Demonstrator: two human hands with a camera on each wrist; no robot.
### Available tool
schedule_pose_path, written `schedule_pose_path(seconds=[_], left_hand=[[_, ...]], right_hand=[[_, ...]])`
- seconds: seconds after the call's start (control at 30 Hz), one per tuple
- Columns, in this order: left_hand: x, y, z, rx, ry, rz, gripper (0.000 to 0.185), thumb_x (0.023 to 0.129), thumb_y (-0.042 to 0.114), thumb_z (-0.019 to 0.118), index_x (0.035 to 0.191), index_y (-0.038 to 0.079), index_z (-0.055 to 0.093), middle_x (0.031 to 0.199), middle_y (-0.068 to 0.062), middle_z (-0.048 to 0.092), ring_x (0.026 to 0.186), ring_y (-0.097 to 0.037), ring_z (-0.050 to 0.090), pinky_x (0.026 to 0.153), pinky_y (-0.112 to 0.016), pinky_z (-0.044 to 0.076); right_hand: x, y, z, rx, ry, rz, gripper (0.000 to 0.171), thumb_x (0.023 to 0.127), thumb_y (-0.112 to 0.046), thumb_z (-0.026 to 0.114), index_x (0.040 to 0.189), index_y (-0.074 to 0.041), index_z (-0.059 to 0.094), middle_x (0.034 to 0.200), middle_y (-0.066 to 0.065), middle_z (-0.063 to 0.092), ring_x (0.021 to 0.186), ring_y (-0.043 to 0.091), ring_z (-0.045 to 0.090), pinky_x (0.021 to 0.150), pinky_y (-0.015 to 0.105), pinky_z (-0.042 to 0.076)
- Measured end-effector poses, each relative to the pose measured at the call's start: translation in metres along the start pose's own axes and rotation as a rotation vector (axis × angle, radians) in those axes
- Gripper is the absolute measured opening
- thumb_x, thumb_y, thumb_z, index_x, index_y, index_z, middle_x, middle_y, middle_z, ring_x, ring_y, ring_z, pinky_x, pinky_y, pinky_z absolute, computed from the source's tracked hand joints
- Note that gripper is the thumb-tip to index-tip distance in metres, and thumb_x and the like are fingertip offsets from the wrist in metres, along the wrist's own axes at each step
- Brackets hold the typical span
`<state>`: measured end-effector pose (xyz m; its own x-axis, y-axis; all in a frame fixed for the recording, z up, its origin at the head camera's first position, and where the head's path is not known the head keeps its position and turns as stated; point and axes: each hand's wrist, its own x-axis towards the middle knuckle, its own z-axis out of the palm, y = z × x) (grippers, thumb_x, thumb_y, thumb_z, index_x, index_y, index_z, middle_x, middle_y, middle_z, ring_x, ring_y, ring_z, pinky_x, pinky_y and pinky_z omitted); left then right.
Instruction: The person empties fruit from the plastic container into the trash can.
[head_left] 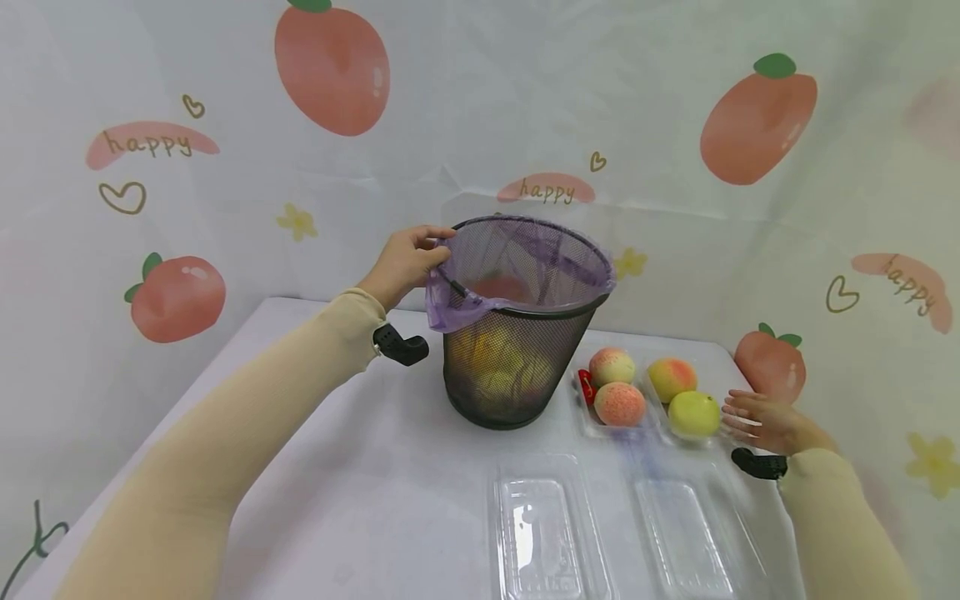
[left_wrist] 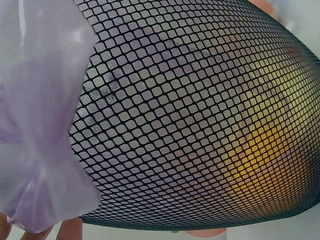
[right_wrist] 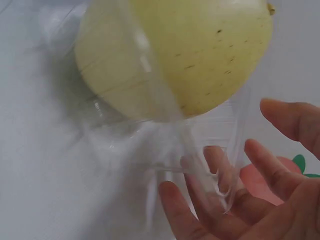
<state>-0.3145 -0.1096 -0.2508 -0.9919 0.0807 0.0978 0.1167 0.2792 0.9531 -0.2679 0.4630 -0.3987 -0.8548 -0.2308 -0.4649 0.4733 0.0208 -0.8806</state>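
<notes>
A person stood at a white table point(head_left: 360, 500) in front of a backdrop printed with peaches. The left hand point(head_left: 401, 265) gripped the near-left rim of a black mesh bin point(head_left: 517, 350), fingers and thumb curled over the wire and the lilac bag point(head_left: 457, 304) folded across it. The right hand point(head_left: 765, 421) lay open beside a clear tray point(head_left: 678, 433), fingers straight and slightly spread; from the wrist view they looked close to the tray's thin edge, though contact could not be told.

To do this step well, the left hand would probably need to keep the bin steady while the right curled round one fruit alone, since the flimsy tray looked likely to slide or lift.

The yellow fruit point(head_left: 695, 414) sat in that tray at the table's right, nearest the right hand. It was round, smooth and pale yellow-green with tiny brown flecks. A blushed fruit point(head_left: 671, 377) lay just behind it, and two pink fruits point(head_left: 617, 385) filled the next tray. More fruit showed through the bin's mesh. Two empty lids point(head_left: 615, 525) lay nearer the person.
</notes>
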Motion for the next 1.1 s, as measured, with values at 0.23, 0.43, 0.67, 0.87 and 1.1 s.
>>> schedule_pose_path(seconds=[0.23,0.43,0.67,0.87,1.1], left_hand=[[-0.0011,0.0008,0.0,-0.004,-0.002,0.002,0.044,0.092,0.009,0.053,0.135,0.012,0.056,0.133,-0.013,0.051,0.101,-0.019,0.053,0.076,-0.029,0.052],[-0.0012,0.0001,0.0003,-0.001,0.001,0.003,0.044,0.091,0.009,0.053,0.135,0.012,0.057,0.131,-0.013,0.051,0.098,-0.018,0.053,0.072,-0.025,0.052],[-0.0011,0.0005,0.0004,0.004,0.007,0.003,0.044,0.091,0.009,0.053,0.134,0.013,0.057,0.131,-0.011,0.052,0.098,-0.018,0.053,0.072,-0.025,0.051],[-0.0025,0.001,-0.0001,0.006,0.005,0.002,0.044,0.091,0.01,0.053,0.134,0.013,0.057,0.134,-0.012,0.05,0.101,-0.019,0.053,0.076,-0.03,0.052],[-0.003,0.0015,-0.0002,-0.008,-0.003,0.003,0.045,0.091,0.009,0.052,0.135,0.013,0.056,0.134,-0.013,0.05,0.101,-0.019,0.054,0.08,-0.032,0.053]], right_hand=[[0.0039,0.0051,0.0003,-0.122,0.016,0.079,0.033,0.102,-0.025,0.047,0.13,-0.007,0.043,0.101,-0.008,0.056,0.096,0.013,0.055,0.091,0.041,0.052],[0.0042,0.0098,0.0023,-0.152,-0.041,0.069,0.024,0.102,-0.016,0.047,0.126,-0.017,0.048,0.102,-0.008,0.059,0.096,0.013,0.059,0.091,0.039,0.052],[0.0035,0.0104,0.0038,-0.124,-0.07,0.068,0.029,0.1,-0.008,0.047,0.096,-0.035,0.056,0.101,-0.003,0.061,0.095,0.014,0.062,0.089,0.039,0.053],[0.0029,0.01,0.0054,-0.107,-0.071,0.08,0.037,0.098,-0.002,0.046,0.094,-0.036,0.057,0.101,0.001,0.06,0.096,0.017,0.062,0.09,0.044,0.052],[0.0016,0.0087,0.004,0.072,-0.246,0.053,0.044,0.099,0.005,0.039,0.101,-0.029,0.067,0.107,0.003,0.057,0.101,0.02,0.063,0.097,0.047,0.048]])
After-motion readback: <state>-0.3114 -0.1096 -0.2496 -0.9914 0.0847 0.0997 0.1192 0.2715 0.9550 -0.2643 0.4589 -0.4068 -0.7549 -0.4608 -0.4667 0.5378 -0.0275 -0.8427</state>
